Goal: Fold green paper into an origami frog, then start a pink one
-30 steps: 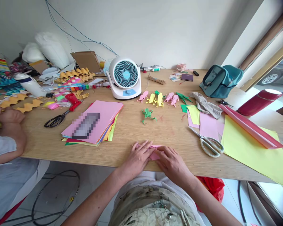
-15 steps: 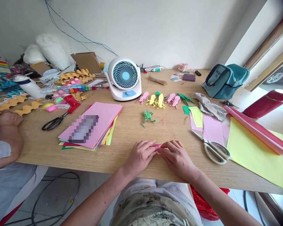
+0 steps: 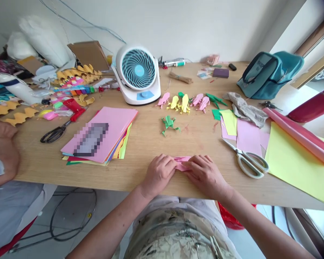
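A small folded piece of pink paper [image 3: 182, 164] lies between my hands near the table's front edge, its two ends partly hidden by my fingers. My left hand [image 3: 160, 173] grips the left end with bent fingers. On the other end, my right hand [image 3: 205, 175] is closed, fingers pressed together over the paper. Straight ahead sits a green origami frog [image 3: 169, 123]. Behind it stand several more paper frogs, among them a yellow frog [image 3: 185, 103] and a pink frog [image 3: 204, 103].
White-handled scissors [image 3: 251, 163] lie right of my hands, by pink paper pieces [image 3: 248, 136] and a yellow sheet [image 3: 294, 162]. Leftward are a stack of coloured paper [image 3: 118, 122], black-handled scissors [image 3: 54, 133] and another person's arm [image 3: 2, 154]. A fan [image 3: 137, 73] stands behind.
The view has tilted down a little. Between my hands the pink paper now shows more of its surface, and my hands sit slightly farther apart, both still holding it.
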Demonstrator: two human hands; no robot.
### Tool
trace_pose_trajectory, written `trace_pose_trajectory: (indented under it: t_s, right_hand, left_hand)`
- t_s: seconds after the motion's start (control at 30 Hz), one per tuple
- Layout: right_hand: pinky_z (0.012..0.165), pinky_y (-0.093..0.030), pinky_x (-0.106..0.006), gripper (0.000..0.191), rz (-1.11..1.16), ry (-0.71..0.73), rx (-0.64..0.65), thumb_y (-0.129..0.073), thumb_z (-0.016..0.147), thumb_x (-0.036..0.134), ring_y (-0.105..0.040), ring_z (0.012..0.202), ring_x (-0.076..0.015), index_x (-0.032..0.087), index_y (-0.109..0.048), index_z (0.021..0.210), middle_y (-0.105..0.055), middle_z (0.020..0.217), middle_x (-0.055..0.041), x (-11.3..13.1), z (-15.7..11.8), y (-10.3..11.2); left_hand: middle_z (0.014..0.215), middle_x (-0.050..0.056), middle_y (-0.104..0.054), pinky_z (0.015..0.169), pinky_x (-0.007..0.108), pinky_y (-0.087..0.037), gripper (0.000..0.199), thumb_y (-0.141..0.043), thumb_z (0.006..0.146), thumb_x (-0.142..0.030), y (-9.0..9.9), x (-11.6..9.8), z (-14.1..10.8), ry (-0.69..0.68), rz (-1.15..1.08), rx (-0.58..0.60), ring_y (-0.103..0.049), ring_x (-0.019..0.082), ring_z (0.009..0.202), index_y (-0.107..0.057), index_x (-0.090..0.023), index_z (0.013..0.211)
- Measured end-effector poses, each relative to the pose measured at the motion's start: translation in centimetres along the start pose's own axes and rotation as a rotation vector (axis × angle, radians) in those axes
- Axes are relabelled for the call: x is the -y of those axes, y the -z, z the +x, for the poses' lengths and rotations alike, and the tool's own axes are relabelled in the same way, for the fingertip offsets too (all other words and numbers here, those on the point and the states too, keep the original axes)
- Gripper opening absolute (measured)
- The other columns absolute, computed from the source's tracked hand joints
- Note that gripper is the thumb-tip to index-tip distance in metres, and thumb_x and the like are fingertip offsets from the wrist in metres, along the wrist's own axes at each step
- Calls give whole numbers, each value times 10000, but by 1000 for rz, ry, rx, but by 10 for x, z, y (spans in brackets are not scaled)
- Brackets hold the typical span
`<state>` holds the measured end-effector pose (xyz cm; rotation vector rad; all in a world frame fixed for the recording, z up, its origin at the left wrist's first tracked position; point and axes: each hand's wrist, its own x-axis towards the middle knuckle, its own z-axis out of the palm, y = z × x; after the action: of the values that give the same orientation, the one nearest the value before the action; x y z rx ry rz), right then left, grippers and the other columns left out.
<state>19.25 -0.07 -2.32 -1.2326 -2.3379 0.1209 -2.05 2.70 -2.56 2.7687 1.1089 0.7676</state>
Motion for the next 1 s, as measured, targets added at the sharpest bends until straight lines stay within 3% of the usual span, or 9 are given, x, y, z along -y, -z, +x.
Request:
trace_pose_trajectory:
  t_s: [0.2, 0.5, 0.6, 0.7, 0.87, 1.0]
  right_hand:
    - [754, -383, -344, 124, 50, -44, -10, -541, 978, 299, -560, 843, -200, 200, -613, 996, -637, 931, -67, -5, -5, 3]
    - [720, -359, -330, 223, -16, 76, 24, -469, 1011, 285, -504, 781, -185, 202, -629, 879, -624, 862, -63, 2, 0, -6]
    - [711, -361, -328, 229, -11, 96, 27, -467, 1010, 273, -505, 777, -182, 196, -636, 876, -634, 856, -62, 1, -1, -6]
    - [724, -370, -335, 226, -15, 103, 44, -459, 1008, 258, -514, 799, -188, 200, -650, 901, -644, 879, -68, 1, -3, -6]
    - [734, -388, -341, 189, -25, 128, 40, -485, 994, 247, -531, 820, -192, 195, -659, 942, -651, 929, -79, 0, -4, -7]
    - [757, -417, -344, 192, -21, 140, 39, -491, 997, 256, -557, 853, -197, 191, -672, 997, -652, 978, -97, 0, -5, -7]
  left_hand:
    - [913, 55, -663, 788, 342, -471, 163, -478, 962, -124, 1, 0, -1, 1, -5, -34, -578, 200, 868, -600, -188, 875]
    - [912, 48, -668, 867, 328, -513, 108, -545, 971, -197, 0, 1, -5, -62, -233, 23, -612, 183, 932, -620, -184, 894]
    - [990, 54, -680, 903, 321, -519, 72, -570, 958, -186, 11, 7, -9, 35, -332, -54, -628, 176, 1006, -641, -186, 968]
    - [1023, 61, -697, 902, 318, -535, 170, -505, 976, -133, 20, 14, -7, 146, -339, -140, -648, 162, 1008, -663, -181, 1017]
    - [1322, 102, -645, 1073, 374, -494, 322, -443, 992, -106, 13, 12, 3, -89, -324, 9, -582, 186, 1252, -628, -169, 1247]
    - [1329, 103, -647, 1092, 383, -497, 327, -462, 1003, -161, 1, 6, 2, -138, -288, 112, -579, 191, 1255, -598, -162, 1300]
